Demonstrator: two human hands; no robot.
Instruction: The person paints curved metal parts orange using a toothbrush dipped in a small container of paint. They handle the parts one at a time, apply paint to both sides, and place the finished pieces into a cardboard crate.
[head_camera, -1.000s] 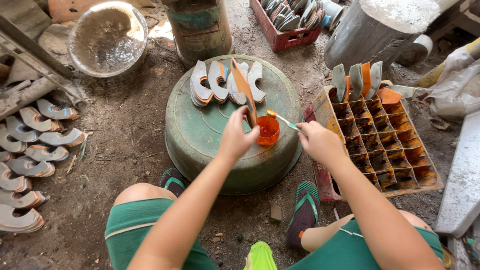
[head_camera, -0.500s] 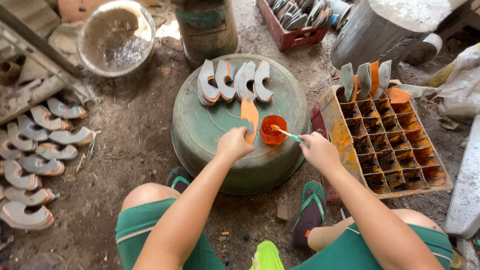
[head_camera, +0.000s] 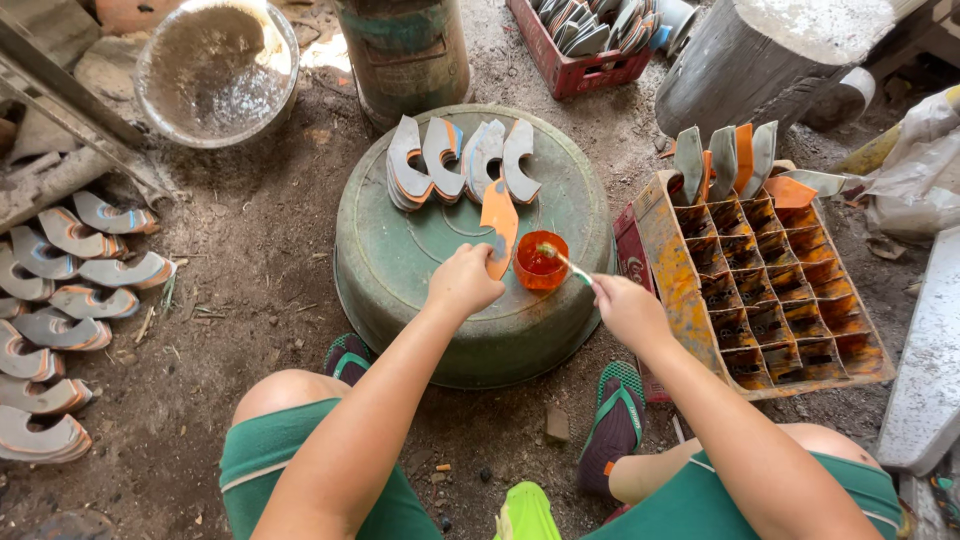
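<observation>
— What has changed since a second ago? Our left hand held the flat orange-painted curved metal piece higher then, over the small orange cup of paint.

— Yes, now we hold it lower and to the left of the cup, its upper end near the row of grey curved metal pieces standing on the overturned green metal tub. The left hand is closed around the lower end of the piece.

— And the right hand?

— It is closed on the thin brush, and the tip is now inside the cup, on the tub's right side. Before, it was just beside the cup.

— So we think we load paint again; the grey spot near our left fingers seems not covered yet.

— The orange-stained divided crate, right of the tub, has painted pieces at its far end.
</observation>
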